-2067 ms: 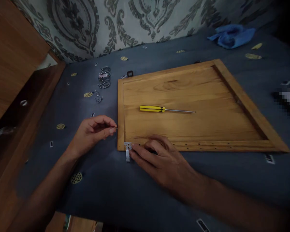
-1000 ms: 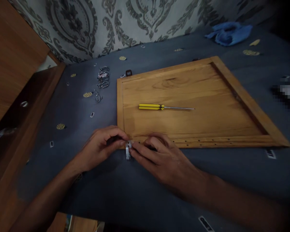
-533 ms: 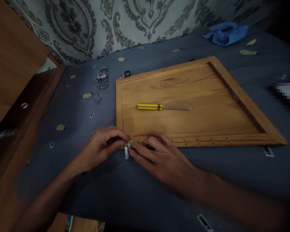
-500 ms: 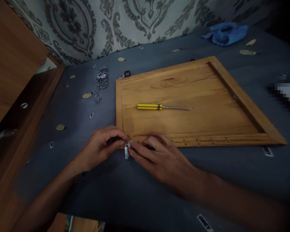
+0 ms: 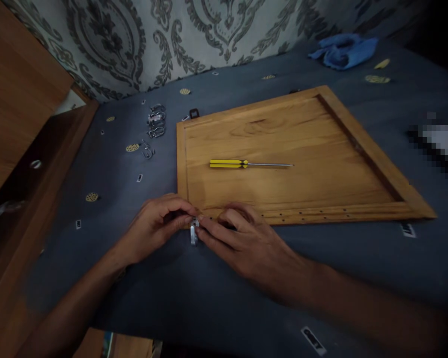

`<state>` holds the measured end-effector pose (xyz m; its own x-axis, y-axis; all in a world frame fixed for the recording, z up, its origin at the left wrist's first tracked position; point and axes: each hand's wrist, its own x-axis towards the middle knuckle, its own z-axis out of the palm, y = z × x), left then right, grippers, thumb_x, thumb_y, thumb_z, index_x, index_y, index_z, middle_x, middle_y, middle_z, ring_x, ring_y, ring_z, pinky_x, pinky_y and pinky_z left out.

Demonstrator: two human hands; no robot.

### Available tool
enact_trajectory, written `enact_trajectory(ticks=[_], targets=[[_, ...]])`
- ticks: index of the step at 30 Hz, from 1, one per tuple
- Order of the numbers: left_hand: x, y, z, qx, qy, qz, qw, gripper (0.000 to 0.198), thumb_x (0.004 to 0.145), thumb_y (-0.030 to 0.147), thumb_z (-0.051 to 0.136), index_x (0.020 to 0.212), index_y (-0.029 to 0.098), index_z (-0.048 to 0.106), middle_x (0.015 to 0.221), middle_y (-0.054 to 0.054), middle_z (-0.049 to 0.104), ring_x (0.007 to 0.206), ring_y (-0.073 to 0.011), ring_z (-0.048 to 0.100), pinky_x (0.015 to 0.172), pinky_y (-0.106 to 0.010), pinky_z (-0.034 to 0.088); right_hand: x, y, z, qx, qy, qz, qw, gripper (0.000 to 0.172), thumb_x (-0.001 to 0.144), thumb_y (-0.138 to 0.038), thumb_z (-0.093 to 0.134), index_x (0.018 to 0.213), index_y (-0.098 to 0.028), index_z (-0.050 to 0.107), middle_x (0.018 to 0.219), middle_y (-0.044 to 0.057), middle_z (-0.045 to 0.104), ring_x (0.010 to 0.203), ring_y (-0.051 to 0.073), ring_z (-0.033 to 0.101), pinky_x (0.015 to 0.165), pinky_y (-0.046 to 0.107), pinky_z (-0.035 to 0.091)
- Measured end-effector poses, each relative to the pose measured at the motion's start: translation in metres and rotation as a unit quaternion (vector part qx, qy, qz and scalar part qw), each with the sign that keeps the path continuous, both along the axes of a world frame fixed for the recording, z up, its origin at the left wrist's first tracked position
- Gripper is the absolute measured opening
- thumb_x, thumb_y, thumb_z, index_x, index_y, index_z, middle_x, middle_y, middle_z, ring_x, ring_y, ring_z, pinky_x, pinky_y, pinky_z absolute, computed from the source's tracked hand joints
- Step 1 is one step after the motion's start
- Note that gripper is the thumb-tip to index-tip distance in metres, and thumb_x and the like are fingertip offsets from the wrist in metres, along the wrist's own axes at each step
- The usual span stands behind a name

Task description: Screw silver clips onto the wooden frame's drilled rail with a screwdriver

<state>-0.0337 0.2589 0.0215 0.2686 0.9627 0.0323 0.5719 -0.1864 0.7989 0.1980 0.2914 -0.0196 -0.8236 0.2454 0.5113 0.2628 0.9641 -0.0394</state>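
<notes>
The left hand (image 5: 157, 226) is held palm-down on the blue-grey cover (image 5: 209, 298), with the forearm running in from the near left edge. Its fingers are curled, and thumb and forefinger are pinched together against the top of a small metal bracket (image 5: 193, 234). Whether anything is held in that pinch cannot be told. The right hand (image 5: 242, 243) is brought in from the near right edge, wrist low and fingers extended. Its fingertips are pressed onto the same bracket from the right and are not closed around it. The bracket is located at the near left corner of the wooden panel (image 5: 283, 191), touching the panel's near edge and hanging down over the cover. The panel is laid flat on the middle of the cover. A raised frame borders its recessed field, and a row of small holes runs along the near rail. One yellow-handled screwdriver (image 5: 231, 163) is contained in the recess, lying parallel to the near rail with its shaft pointing right, well apart from both hands. A cluster of loose metal fittings (image 5: 155, 121) is placed on the cover beyond the panel's far left corner. A blue cloth (image 5: 343, 49) is bunched near the far right corner of the cover.
</notes>
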Motion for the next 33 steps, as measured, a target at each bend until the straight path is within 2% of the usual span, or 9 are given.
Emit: enact_trajectory(ticks=[21, 30, 33], targets=[[-0.0024, 0.001, -0.0041, 0.001, -0.024, 0.001, 1.0, 0.008, 0.095, 0.02, 0.07, 0.094, 0.02, 0.078, 0.088, -0.003, 0.078, 0.083, -0.0162, 0.069, 0.076, -0.027, 0.052, -0.0005, -0.0005, 0.0, 0.007, 0.005, -0.004, 1.0, 0.032, 0.105, -0.011, 0.044, 0.119, -0.014, 0.073, 0.121, 0.003, 0.075, 0.091, 0.021, 0.054, 0.092, 0.042, 0.047], [-0.0032, 0.0029, -0.0048, -0.013, -0.025, -0.005, 1.0, 0.007, 0.095, 0.022, 0.071, 0.096, 0.02, 0.078, 0.092, -0.004, 0.078, 0.085, -0.0163, 0.07, 0.077, -0.026, 0.053, -0.0004, 0.0001, -0.0007, 0.005, 0.001, 0.001, 1.0, 0.025, 0.103, -0.014, 0.053, 0.119, -0.013, 0.071, 0.121, 0.005, 0.074, 0.091, 0.021, 0.054, 0.091, 0.042, 0.047], [-0.004, 0.0028, -0.0025, -0.026, -0.027, -0.002, 0.999, 0.01, 0.094, 0.025, 0.072, 0.1, 0.02, 0.078, 0.092, -0.004, 0.078, 0.083, -0.0165, 0.069, 0.075, -0.026, 0.053, -0.0004, 0.0, 0.0003, 0.002, -0.006, 0.004, 1.0, 0.027, 0.103, -0.013, 0.05, 0.121, -0.012, 0.071, 0.121, 0.006, 0.073, 0.091, 0.021, 0.054, 0.091, 0.042, 0.047]])
